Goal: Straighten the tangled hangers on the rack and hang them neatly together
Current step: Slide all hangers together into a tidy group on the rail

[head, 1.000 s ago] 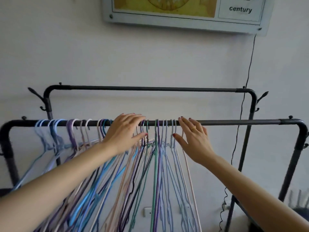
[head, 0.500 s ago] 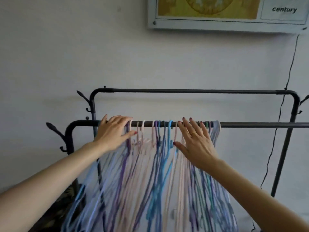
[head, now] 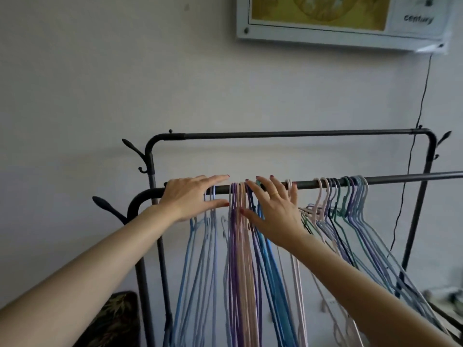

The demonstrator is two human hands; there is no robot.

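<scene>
Neither hand grips anything: the left hand (head: 191,197) lies flat with fingers stretched rightward along the front rail (head: 390,181), thumb spread below, and the right hand (head: 271,212) is splayed wide, fingers fanned up to the rail, its palm against the hooks and necks of the hangers.

The wall (head: 100,83) is pale and fills most of the view. Against it stands the dark rack (head: 295,133), two rails deep; the back rail is bare, and the front one carries all the hangers. Small pegs (head: 106,206) stick out at the rack's left end.

On the front rail, the near bunch (head: 238,259) hangs between and under the two hands: pale blue strands on the left, then purple, pink and bright blue, close together and running almost straight down. The far bunch (head: 350,204) hangs well to the right of the right hand, in pink, green, lilac and blue, its arms slanting down to the right and crossing each other.

A framed picture (head: 343,33) hangs at top right, and a thin black cord (head: 411,156) drops from it. A gold ring (head: 275,194) sits on one right finger.
</scene>
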